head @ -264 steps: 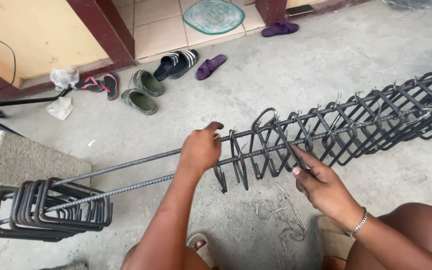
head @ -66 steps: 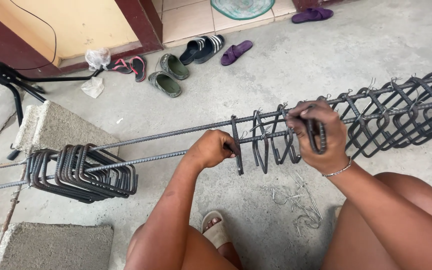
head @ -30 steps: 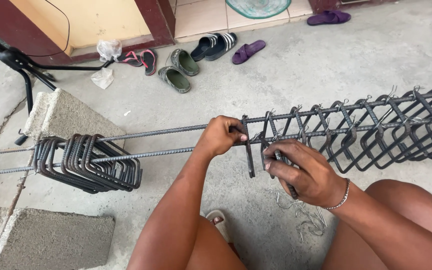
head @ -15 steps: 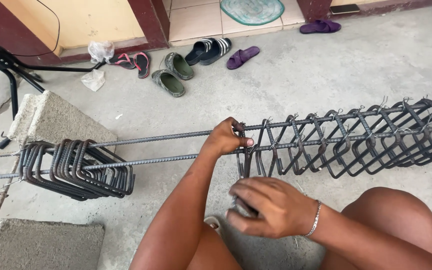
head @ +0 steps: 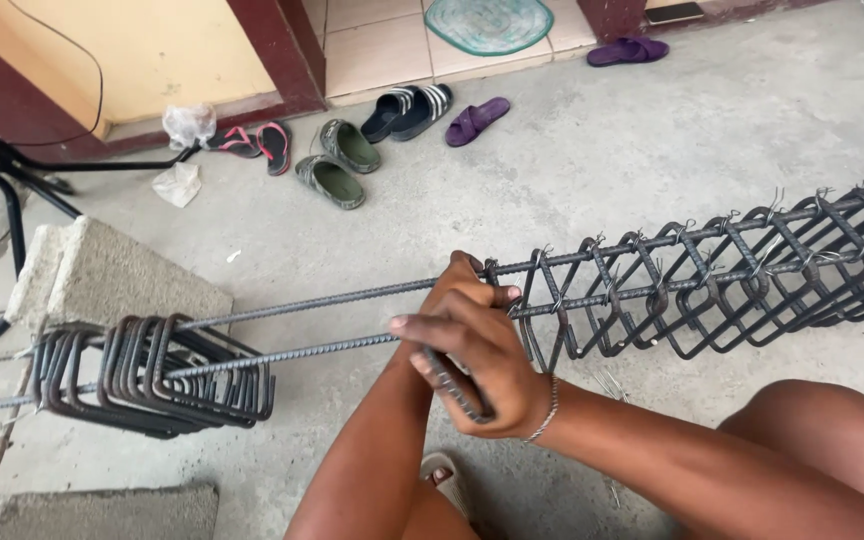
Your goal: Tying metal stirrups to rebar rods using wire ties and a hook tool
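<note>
Hands: right hand (head: 477, 365) closed around a short dark metal tool (head: 452, 385), crossing in front of left hand (head: 462, 290), which grips the end stirrup (head: 542, 320) of the rebar cage (head: 712, 280). Cage suspended on long bars (head: 302, 325) above concrete floor (head: 652, 130). Loose stirrups (head: 152, 375) bunched leftward, beside concrete block (head: 112, 280).

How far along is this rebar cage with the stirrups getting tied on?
Done: the stirrups on the right already sit spaced and wire-tied to the long bars. In hand: the right hand and left hand work at the endmost tied stirrup. Left: the loose stirrups bunched by the concrete block, with bare bar between.
</note>
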